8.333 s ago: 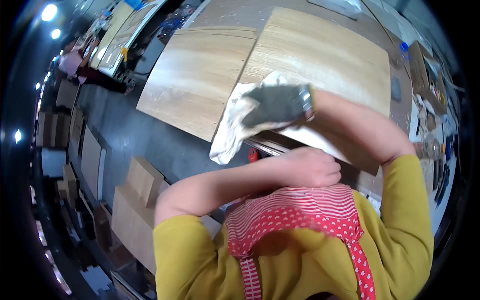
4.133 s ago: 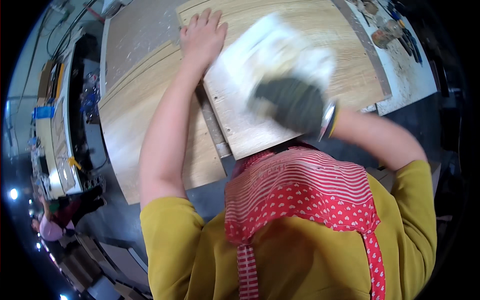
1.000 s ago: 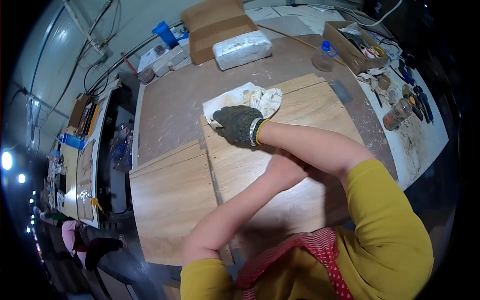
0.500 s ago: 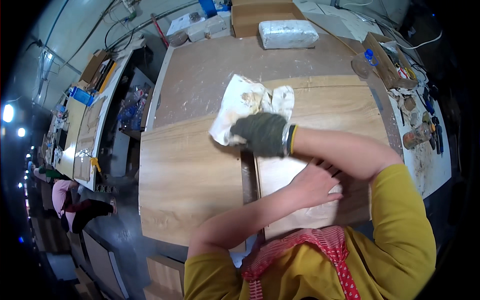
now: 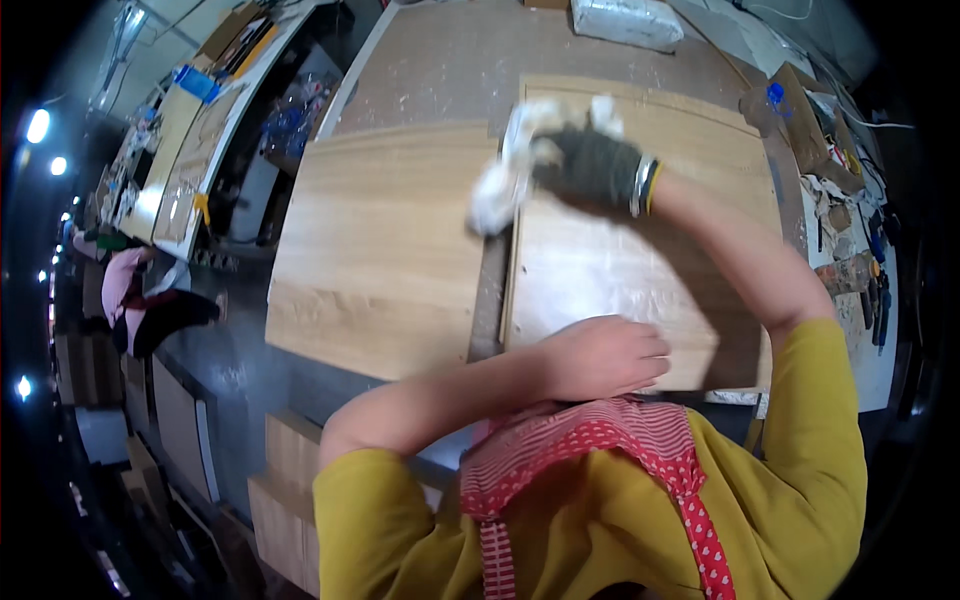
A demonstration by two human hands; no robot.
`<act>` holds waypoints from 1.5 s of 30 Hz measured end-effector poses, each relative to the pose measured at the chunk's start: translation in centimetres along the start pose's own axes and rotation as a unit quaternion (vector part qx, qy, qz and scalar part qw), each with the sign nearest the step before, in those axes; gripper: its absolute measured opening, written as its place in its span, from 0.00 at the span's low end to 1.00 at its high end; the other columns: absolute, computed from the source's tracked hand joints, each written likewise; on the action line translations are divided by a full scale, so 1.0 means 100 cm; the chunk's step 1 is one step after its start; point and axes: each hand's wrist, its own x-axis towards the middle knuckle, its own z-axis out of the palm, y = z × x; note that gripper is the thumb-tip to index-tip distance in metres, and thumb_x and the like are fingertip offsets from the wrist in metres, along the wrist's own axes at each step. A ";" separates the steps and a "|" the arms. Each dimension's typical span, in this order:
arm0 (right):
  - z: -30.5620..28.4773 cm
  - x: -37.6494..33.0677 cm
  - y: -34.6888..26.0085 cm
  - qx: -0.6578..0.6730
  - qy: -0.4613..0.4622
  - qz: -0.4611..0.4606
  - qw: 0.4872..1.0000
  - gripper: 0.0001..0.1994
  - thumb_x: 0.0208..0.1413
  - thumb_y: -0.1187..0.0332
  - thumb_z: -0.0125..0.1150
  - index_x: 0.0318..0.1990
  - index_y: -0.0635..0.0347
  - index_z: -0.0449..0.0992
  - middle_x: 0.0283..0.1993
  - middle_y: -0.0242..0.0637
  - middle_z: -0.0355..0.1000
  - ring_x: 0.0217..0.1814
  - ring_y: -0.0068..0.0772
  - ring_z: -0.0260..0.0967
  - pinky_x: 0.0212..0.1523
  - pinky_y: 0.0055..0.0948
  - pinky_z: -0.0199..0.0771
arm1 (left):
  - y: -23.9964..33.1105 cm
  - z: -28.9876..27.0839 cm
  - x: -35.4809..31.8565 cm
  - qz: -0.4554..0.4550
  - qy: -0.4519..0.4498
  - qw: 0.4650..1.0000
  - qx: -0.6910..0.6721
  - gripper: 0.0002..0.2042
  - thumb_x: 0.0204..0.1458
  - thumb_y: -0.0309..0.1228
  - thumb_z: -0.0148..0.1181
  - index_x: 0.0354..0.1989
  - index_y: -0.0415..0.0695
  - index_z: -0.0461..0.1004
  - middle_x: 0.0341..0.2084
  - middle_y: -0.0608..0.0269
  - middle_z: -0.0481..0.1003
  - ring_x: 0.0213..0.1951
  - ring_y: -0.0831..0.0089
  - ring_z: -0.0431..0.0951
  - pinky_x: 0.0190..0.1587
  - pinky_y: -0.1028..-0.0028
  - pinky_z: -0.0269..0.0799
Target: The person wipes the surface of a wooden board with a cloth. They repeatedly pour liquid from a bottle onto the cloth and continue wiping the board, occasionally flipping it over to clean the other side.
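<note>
My right hand (image 5: 592, 168), in a dark green work glove, is closed on a crumpled white rag (image 5: 498, 195), blurred by motion. The rag is over the far left part of the right-hand wood-grain panel (image 5: 690, 160) and the gap beside it. My bare left hand (image 5: 612, 355) lies at the near edge of that panel, fingers curled together, with nothing visible in them. To the left lies a second wood-grain panel (image 5: 380, 230), apart from the first by a narrow dark gap.
A silvery wrapped package (image 5: 628, 24) stands at the far side of the worktable (image 5: 430, 65). At right are a blue-capped bottle (image 5: 768, 105), a cardboard box (image 5: 805, 125), a jar (image 5: 846, 274) and hand tools. A person (image 5: 125, 290) bends over at far left.
The view has shifted, so the table appears higher. My right hand has carried the rag rightward relative to the panels. My left hand has drawn toward the near edge, its fingers more curled.
</note>
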 end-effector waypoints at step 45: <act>-0.110 -0.442 -0.171 0.175 -0.016 0.579 0.796 0.19 0.52 0.70 0.62 0.52 0.65 0.72 0.49 0.46 0.72 0.51 0.43 0.68 0.52 0.41 0.67 | 0.002 -0.044 -0.030 -0.434 0.457 0.774 0.058 0.19 0.58 0.44 0.55 0.31 0.36 0.71 0.23 0.43 0.73 0.30 0.47 0.75 0.34 0.57 0.67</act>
